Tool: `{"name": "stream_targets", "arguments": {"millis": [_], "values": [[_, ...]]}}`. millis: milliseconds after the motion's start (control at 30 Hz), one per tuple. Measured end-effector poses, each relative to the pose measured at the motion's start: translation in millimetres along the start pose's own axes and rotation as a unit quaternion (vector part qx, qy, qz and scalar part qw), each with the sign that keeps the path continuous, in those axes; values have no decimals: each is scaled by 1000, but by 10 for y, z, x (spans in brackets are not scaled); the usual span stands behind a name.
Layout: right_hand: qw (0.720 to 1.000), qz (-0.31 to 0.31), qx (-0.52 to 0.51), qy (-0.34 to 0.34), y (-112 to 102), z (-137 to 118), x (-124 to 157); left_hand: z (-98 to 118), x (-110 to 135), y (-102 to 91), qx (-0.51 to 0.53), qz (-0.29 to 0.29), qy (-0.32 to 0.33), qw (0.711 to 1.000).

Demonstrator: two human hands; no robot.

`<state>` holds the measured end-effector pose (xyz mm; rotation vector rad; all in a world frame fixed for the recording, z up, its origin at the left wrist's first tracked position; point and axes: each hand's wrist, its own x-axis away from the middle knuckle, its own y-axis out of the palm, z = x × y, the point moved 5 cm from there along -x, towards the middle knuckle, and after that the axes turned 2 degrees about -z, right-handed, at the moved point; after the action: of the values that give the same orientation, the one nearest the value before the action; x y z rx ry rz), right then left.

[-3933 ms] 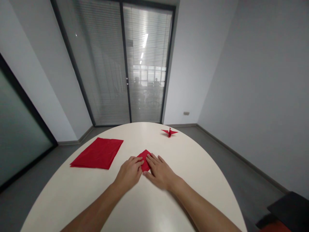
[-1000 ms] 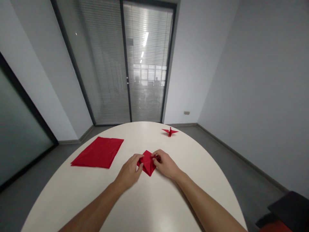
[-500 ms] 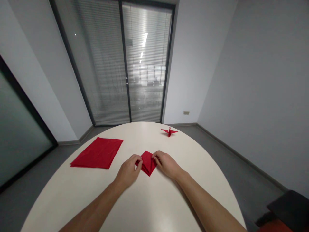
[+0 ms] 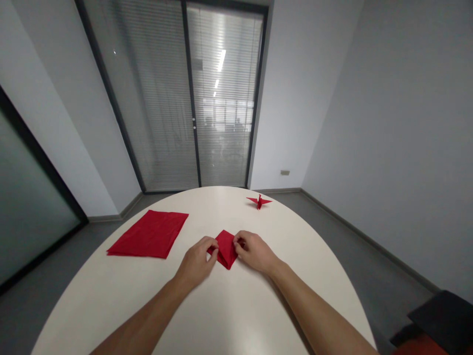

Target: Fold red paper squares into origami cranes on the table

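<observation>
Folded paper (image 4: pixel 226 248): A small red diamond was held on the pale, round counter (image 4: pixel 229 315), one corner aimed at the near side.
Left grip (image 4: pixel 197 257): The paper's left corner was pinched between thumb and fingers.
Right grip (image 4: pixel 254 251): The opposite corner was likewise clamped, its fingertips partly hidden.
Step in hand: A fold was apparently being shaped from both sides; which one could not be told.
Next move: Light, matched tension seemed to be called for, with layers kept aligned before any creasing.
Red sheets (image 4: pixel 150 235): A larger pile was laid flat, well to the left.
Paper bird (image 4: pixel 259 202): Spread wings were displayed near the far edge.
</observation>
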<state>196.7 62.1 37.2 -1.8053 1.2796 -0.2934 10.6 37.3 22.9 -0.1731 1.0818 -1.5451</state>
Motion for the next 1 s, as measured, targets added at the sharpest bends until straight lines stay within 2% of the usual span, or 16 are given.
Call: {"name": "stream_targets", "arguments": {"millis": [267,633,1000], "values": [[1000,7,8,1,5,19,-12,1,-24,-19,3,11,-14,1000],[1000,9,0,13,17,-17,9,-99,-7,-48,-19,29,-87,996],[997,51,25,56,37,48,-10,21,9,-64,-48,48,-56,996]]}}
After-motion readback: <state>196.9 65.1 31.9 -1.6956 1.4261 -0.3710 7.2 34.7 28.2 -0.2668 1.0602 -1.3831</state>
